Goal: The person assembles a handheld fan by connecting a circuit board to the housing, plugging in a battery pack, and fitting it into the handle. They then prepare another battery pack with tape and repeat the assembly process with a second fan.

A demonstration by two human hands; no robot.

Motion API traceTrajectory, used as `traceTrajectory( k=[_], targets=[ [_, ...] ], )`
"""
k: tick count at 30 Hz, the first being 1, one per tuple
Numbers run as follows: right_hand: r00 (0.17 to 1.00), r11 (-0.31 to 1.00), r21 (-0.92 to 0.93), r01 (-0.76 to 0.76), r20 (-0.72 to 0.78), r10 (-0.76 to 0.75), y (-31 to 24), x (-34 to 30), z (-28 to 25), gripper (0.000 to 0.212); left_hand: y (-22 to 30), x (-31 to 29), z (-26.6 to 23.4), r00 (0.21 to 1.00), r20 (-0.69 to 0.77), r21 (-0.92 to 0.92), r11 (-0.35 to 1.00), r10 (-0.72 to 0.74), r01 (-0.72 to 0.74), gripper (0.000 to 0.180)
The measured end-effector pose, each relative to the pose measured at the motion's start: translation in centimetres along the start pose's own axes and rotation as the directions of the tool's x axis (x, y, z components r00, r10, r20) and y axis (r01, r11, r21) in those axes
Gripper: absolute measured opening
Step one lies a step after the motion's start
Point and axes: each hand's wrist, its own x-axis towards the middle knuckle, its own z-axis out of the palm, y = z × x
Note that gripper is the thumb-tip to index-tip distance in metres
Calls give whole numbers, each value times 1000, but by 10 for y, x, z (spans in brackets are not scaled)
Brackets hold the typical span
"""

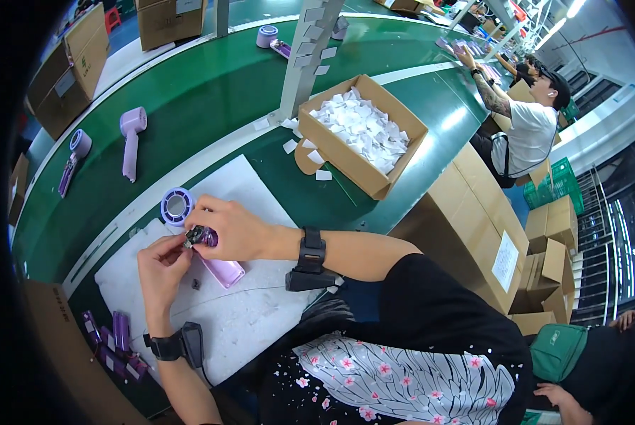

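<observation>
Above a white foam sheet (pixel 250 315), both of my hands meet at a small dark circuit board (pixel 193 236) with purple parts beside it. My right hand (pixel 234 228) comes from the right with curled fingers gripping this assembly from above. From the near left, my left hand (pixel 163 268) pinches the board's edge between thumb and fingers. Just beyond them lies the round lilac head of a handheld fan (pixel 167 207). Its pale pink-purple handle shell (pixel 223 273) extends under my right hand. The fingers hide where these parts join. A tiny dark piece (pixel 196 284) rests on the foam.
Several purple battery-like cylinders (pixel 121 331) lie left of the foam. On the green belt (pixel 190 99) are a lilac fan (pixel 131 138) and an opened fan (pixel 73 161). A cardboard box (pixel 418 136) of white slips stands beside a metal post (pixel 300 71). A co-worker (pixel 533 120) works at far right.
</observation>
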Motion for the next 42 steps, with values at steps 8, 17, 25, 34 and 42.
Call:
traceTrajectory(
  k=[8, 17, 25, 34, 42],
  targets=[
    [1000, 1000, -17, 14, -15, -14, 1, 0, -3, 25, 2, 0, 0, 999, 19, 84, 995, 46, -47, 22],
    [998, 1000, -13, -11, 59, 12, -1, 0, -14, 27, 13, -5, 5, 997, 9, 255, 964, 72, -72, 24],
    [999, 999, -34, -13, 30, 14, -5, -6, -29, 27, 13, -4, 22, 989, 16, 185, 972, 144, -145, 24],
    [991, 993, -29, -116, 57, 117, -12, -5, -26, 22, 10, -5, 26, 994, 21, 51, 993, 103, -104, 26],
    [963, 963, -20, -267, 10, 268, -18, -4, -28, 20, 10, -3, 41, 992, 3, 103, 987, 123, -122, 32]
  ],
)
